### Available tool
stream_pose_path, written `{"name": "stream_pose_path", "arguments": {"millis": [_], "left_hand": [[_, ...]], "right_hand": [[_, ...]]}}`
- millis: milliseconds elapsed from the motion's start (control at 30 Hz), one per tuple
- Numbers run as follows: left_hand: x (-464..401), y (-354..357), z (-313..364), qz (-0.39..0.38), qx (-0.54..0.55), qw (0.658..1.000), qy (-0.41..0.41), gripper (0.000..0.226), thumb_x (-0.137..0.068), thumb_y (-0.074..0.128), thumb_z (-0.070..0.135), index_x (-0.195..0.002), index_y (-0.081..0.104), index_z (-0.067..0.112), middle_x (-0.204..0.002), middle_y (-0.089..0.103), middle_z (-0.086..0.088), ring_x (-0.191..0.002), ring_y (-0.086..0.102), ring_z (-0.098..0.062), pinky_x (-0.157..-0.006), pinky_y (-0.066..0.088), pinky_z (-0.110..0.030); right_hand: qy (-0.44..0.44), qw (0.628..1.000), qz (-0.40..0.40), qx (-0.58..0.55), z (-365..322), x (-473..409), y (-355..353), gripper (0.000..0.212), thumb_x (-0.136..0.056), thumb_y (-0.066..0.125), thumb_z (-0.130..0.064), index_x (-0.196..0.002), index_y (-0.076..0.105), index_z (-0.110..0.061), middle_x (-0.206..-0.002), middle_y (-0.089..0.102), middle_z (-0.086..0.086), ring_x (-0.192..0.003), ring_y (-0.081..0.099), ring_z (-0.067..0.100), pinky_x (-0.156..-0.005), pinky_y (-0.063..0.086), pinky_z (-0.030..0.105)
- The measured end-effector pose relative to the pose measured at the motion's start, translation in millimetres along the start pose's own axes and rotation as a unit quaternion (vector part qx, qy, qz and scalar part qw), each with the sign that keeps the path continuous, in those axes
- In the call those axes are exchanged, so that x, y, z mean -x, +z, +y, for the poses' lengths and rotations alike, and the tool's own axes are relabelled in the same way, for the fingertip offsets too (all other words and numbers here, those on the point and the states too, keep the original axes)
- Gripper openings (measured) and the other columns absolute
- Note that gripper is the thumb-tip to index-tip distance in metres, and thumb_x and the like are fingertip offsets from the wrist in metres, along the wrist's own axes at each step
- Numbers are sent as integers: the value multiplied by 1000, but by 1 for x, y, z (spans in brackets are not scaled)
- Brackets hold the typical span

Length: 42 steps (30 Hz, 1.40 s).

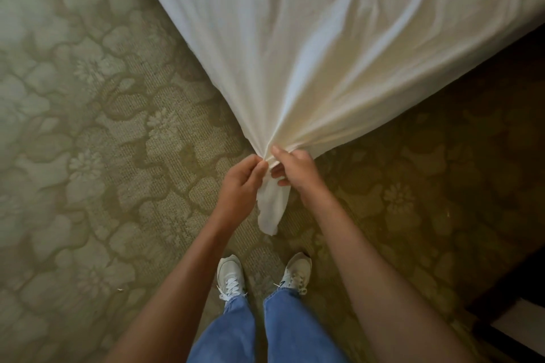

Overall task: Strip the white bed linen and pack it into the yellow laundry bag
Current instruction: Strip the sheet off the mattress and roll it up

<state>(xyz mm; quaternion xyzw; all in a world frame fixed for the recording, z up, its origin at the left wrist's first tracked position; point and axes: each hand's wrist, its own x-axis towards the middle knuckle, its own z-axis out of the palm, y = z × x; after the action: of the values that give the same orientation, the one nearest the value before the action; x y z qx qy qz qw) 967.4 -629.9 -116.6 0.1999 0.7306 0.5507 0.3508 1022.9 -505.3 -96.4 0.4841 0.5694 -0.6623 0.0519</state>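
A white bed sheet [324,47] stretches from the bed at the top right down to a gathered corner in front of me. My left hand [240,183] and my right hand [292,169] both grip that bunched corner side by side, fingers curled round the cloth. The sheet is pulled taut, with folds fanning out from my hands. A short tail of the cloth [271,212] hangs below my hands. No yellow laundry bag is in view.
I stand on a green-beige floral patterned carpet [88,156], my two white sneakers [231,277] just below my hands. Dark furniture with a pale panel [519,324] sits at the lower right. The bed's edge runs diagonally along the right.
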Motion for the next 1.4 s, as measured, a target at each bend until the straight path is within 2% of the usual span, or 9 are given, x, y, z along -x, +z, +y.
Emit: {"name": "stream_pose_path", "arguments": {"millis": [133,333,433,733,867,967,1100,1233,1400], "left_hand": [[2,3,1,2,27,1000,3,23,-103,48,17,-82,55,10,-73,48,11,-66,43,1,-62,37,-12],[7,8,-24,-14,3,999,-30,54,-94,36,59,-116,54,13,-100,58,18,-91,56,-7,-81,49,-28],[6,12,-32,-17,-80,997,-7,49,-97,35,55,-93,57,11,-84,56,0,-81,52,-11,-87,45,-45],[30,0,-18,68,-36,997,-2,30,-101,41,27,-74,44,16,-70,42,6,-63,39,-4,-59,34,-16],[43,-17,-2,40,9,999,22,48,-99,43,35,-80,55,-7,-77,54,-24,-71,53,-29,-63,45,-22],[44,-28,16,6,42,999,33,38,-99,45,24,-84,63,-6,-78,64,-21,-72,64,-22,-68,52,-21],[31,-40,36,-53,139,989,13,41,-100,44,21,-96,62,-16,-86,64,-32,-78,65,-35,-75,56,-39],[16,-45,64,-102,179,978,-3,35,-100,45,23,-81,64,0,-72,59,-18,-67,60,-22,-67,52,-29],[14,-45,75,-125,149,981,13,34,-97,50,27,-68,61,15,-67,58,-2,-64,48,-15,-67,41,-25]], "right_hand": [[-4,1000,19,-24,-8,1,-3,28,-98,58,-23,-93,69,2,-91,73,18,-84,71,31,-81,57,42],[-19,987,-44,-151,-16,19,-22,26,-103,47,-13,-91,67,-2,-79,76,3,-79,72,20,-78,60,32],[-18,988,-39,-147,-22,18,-22,26,-103,48,-14,-93,65,3,-85,74,11,-76,71,26,-84,58,35],[-42,983,23,-178,-16,24,-11,25,-103,49,-29,-97,66,-12,-87,74,3,-86,71,18,-90,55,39],[-88,991,-6,-100,19,38,-6,59,-85,51,-68,-117,66,-20,-118,71,1,-113,64,15,-107,46,40],[-138,988,-56,-36,51,50,0,92,-72,52,-87,-135,57,-19,-137,60,-1,-128,55,13,-108,44,31],[-158,984,-76,30,72,61,7,78,-80,64,-67,-136,58,-13,-138,59,6,-129,53,18,-109,43,42],[-182,982,-43,37,65,65,14,45,-73,67,-49,-114,67,-29,-116,69,-8,-111,61,3,-100,44,33],[-259,962,-48,-73,26,73,19,79,-83,65,-63,-128,58,1,-121,66,15,-118,60,30,-102,46,49]]}}
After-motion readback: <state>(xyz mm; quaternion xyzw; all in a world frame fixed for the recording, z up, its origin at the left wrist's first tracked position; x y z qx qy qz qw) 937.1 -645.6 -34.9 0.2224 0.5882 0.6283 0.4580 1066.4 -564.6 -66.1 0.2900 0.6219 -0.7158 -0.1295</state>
